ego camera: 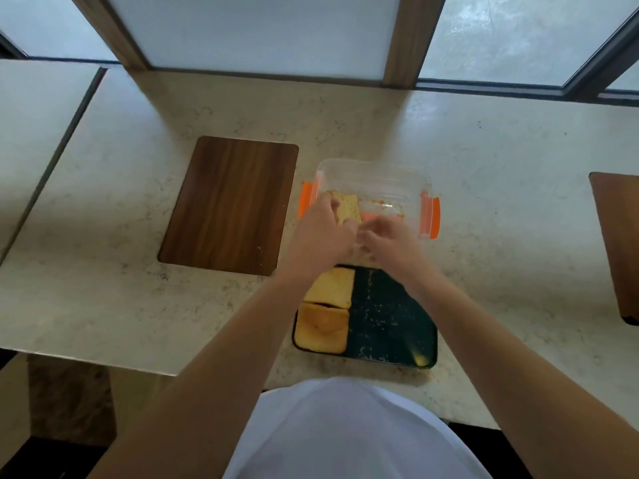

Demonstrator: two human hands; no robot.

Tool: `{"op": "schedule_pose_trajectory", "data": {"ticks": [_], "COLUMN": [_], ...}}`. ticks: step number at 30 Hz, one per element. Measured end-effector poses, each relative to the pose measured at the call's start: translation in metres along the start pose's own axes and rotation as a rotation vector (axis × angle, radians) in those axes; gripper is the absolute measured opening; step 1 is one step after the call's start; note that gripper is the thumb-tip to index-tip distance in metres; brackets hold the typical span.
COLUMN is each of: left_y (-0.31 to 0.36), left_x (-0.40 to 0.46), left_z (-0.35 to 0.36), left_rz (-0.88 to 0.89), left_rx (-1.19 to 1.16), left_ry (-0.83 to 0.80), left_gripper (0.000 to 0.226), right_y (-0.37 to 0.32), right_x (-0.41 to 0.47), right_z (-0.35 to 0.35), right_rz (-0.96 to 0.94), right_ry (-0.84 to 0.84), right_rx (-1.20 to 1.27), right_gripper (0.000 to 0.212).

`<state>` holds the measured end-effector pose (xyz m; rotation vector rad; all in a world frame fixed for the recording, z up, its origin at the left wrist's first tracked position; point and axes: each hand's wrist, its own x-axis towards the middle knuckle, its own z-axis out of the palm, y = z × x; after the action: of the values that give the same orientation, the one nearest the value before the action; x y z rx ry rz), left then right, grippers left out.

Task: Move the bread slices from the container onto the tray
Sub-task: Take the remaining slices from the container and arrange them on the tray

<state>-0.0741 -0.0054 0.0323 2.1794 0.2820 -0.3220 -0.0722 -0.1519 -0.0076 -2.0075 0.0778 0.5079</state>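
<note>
A clear plastic container [373, 174] with orange clips stands at the middle of the counter. My left hand [325, 229] grips a pale bread slice [347, 207] at the container's near left side, tilted up. My right hand [387, 240] reaches in beside it with curled fingers; whether it touches the slice is hidden. Just in front lies a dark tray [390, 316]. Two toasted bread slices rest on the tray's left half, one [332, 285] farther and one [323, 328] nearer.
A brown wooden board [230, 202] lies left of the container. Another brown board [619, 243] shows at the right edge. Crumbs dot the tray's right half. Frosted windows run along the far side of the beige counter [501, 202].
</note>
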Motion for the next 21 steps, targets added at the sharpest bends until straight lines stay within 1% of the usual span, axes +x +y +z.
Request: {"op": "schedule_pose_trajectory", "data": {"ticks": [2,3,4,9,11,13,14,15,17,18,19,20,21], "left_y": [0.020,0.027,0.032,0.037,0.037,0.035,0.034,0.033,0.025,0.022,0.019,0.018,0.016], "left_x": [0.033,0.047,0.059,0.094,0.103,0.106,0.107,0.107,0.114,0.118,0.122,0.125,0.127], "left_z": [-0.003,-0.002,-0.001,0.013,0.020,0.031,0.037,0.043,0.053,0.057,0.060,0.063,0.065], "left_rz": [-0.196,-0.274,-0.327,-0.484,-0.500,-0.509,-0.516,-0.516,-0.518,-0.534,-0.557,-0.577,-0.583], "left_rx": [-0.152,-0.200,-0.209,-0.027,0.004,-0.003,0.000,0.013,-0.004,-0.034,-0.050,-0.048,-0.052], "left_ry": [-0.089,-0.110,-0.124,-0.180,-0.176,-0.140,-0.135,-0.135,-0.106,-0.089,-0.072,-0.064,-0.062], "left_gripper": [0.032,0.023,0.021,0.044,0.052,0.057,0.054,0.047,0.036,0.037,0.040,0.042,0.043], "right_y": [-0.013,-0.016,-0.017,-0.012,-0.013,-0.013,-0.007,0.003,0.025,0.024,0.017,0.010,0.008], "right_x": [0.023,0.036,0.049,0.096,0.104,0.112,0.116,0.123,0.137,0.143,0.144,0.140,0.142], "right_z": [-0.013,-0.016,-0.017,0.000,0.009,0.021,0.027,0.035,0.045,0.048,0.048,0.044,0.042], "right_rz": [0.018,0.054,0.106,0.317,0.362,0.379,0.372,0.353,0.284,0.251,0.242,0.266,0.234], "right_ry": [0.060,0.061,0.048,-0.032,-0.059,-0.066,-0.005,-0.014,-0.093,-0.112,-0.128,-0.093,-0.036], "right_rx": [0.022,0.018,0.011,-0.081,-0.128,-0.147,-0.096,-0.099,-0.330,-0.455,-0.516,-0.478,-0.447], "right_gripper": [0.019,0.022,0.026,0.035,0.034,0.030,0.029,0.028,0.028,0.027,0.024,0.022,0.021]}}
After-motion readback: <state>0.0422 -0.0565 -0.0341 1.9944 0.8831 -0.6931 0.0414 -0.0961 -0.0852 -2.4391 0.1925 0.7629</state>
